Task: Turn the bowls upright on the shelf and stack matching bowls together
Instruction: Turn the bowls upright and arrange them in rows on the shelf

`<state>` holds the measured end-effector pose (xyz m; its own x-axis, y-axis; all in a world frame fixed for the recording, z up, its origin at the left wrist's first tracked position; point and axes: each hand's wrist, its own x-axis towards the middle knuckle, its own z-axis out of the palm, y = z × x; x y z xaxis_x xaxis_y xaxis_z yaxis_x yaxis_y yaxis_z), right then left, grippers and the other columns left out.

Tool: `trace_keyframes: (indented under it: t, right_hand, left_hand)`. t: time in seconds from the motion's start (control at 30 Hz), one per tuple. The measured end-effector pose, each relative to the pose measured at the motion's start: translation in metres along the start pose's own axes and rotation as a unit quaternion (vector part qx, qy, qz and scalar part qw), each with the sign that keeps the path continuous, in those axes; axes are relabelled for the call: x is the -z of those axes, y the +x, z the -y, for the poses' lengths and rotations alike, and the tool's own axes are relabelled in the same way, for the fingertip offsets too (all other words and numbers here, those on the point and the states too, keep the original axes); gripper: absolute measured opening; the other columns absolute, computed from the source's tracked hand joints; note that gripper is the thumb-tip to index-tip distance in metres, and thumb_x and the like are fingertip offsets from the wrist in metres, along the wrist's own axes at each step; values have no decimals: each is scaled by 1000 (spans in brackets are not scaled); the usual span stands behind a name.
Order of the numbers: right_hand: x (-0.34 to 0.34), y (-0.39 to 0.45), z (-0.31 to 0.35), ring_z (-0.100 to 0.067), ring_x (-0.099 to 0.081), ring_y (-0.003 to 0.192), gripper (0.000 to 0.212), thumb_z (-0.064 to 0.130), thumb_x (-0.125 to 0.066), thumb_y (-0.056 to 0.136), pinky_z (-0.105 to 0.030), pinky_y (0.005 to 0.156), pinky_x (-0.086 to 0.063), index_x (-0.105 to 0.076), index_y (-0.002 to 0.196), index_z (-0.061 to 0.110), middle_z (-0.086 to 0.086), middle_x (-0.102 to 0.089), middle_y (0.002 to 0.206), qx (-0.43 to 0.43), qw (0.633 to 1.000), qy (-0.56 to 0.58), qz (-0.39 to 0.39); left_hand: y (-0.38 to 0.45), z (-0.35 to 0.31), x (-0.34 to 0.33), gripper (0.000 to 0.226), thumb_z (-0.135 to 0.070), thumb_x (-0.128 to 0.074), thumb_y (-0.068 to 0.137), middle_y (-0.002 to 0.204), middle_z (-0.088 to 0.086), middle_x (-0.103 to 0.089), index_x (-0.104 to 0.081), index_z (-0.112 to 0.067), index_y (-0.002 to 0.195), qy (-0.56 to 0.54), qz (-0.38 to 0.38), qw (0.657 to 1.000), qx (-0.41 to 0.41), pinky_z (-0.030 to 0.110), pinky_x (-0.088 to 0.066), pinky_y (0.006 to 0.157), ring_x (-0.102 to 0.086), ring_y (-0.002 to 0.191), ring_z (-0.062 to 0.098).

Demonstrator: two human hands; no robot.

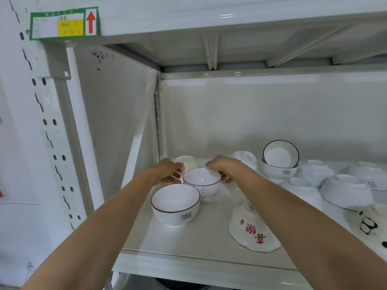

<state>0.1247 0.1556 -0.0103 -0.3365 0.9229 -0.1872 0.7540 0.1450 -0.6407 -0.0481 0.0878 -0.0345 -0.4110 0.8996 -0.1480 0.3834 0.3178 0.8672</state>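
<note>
Both hands reaching deep onto the white metal shelf (199,245): left hand (167,171) cupped against the left side of a speckled bowl (202,183), right hand (219,167) curled over its far right rim, gripping it between them. Glossy white ceramic, round, thin dark rim, upright. Just in front, touching or nearly so, a plain rimmed bowl (175,205), upright, barcode sticker on its wall. Cream bowl (187,162) behind the left hand. Right of the forearm, an inverted lettered bowl (252,229), wavy-edged, red characters. Farther right, more upturned white bowls, and a tilted rimmed bowl (280,153) resting in another.
</note>
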Motion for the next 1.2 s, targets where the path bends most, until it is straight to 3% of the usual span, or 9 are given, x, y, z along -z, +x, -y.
trace_keyframes:
  t: [0.13,0.3,0.43,0.57,0.77,0.87,0.97,1.1,1.2]
  right_hand:
    - [-3,16,17,-23,-51,76,23,24,-39,101,-26,70,-38,-50,96,4,-9,-54,89,47,999,-16,-15]
    - [-12,24,34,-28,-51,117,45,37,-29,103,-31,94,-38,-51,130,8,-13,-52,132,62,991,-117,25]
    - [-18,34,42,-28,-50,123,52,41,-25,103,-32,98,-37,-50,133,6,-12,-49,141,68,984,-159,44]
    - [-20,48,42,-23,-45,95,45,38,-24,104,-26,82,-31,-55,87,9,-12,-54,115,70,984,-163,21]
    - [-30,60,44,-25,-46,98,46,32,-27,104,-26,80,-30,-32,63,13,-10,-46,108,63,990,-124,-16]
    - [-33,63,42,-26,-48,93,43,31,-33,102,-26,78,-32,-43,67,9,-13,-52,106,49,998,-42,-21]
    - [-31,64,44,-28,-54,84,40,35,-35,99,-29,74,-40,-61,101,4,-18,-62,105,53,994,81,-44]
    - [-19,66,47,-31,-62,59,30,30,-38,97,-23,43,-51,-55,99,5,-17,-63,103,46,947,314,-57]
    - [-13,68,46,-31,-63,63,31,28,-36,99,-33,55,-59,-54,102,3,-17,-63,99,50,916,395,-47]
  left_hand:
    - [11,0,2,28,-31,-43,100,89,6,-53,-45,-7,113,-40,-73,996,22,23,-52,42,-61,56,22]
    - [27,3,2,42,-38,-36,102,140,16,-42,-39,-7,130,-59,-53,996,48,31,-56,55,-62,53,25]
    - [40,6,-3,46,-45,-34,101,102,12,-51,-45,-6,124,-64,-25,996,49,28,-54,49,-57,55,25]
    - [57,12,-5,58,-55,-32,98,75,16,-55,-47,-3,117,-39,-33,996,69,36,-56,69,-57,54,27]
    - [65,14,-4,56,-56,-37,96,86,15,-58,-47,-4,114,-52,-35,996,63,41,-59,80,-63,60,29]
    - [65,11,0,63,-56,-43,93,100,17,-61,-46,-1,124,-81,-38,995,40,43,-60,81,-66,66,30]
    - [64,8,4,74,-57,-51,87,111,18,-64,-38,0,132,-95,-67,993,14,45,-61,73,-71,67,33]
    - [58,4,9,69,-43,-66,86,115,11,-56,-30,-9,135,-134,-128,980,-75,36,-60,70,-64,67,22]
    - [59,6,18,85,-32,-83,72,111,9,-57,-37,-3,137,-158,-126,969,-141,29,-58,66,-61,74,17]
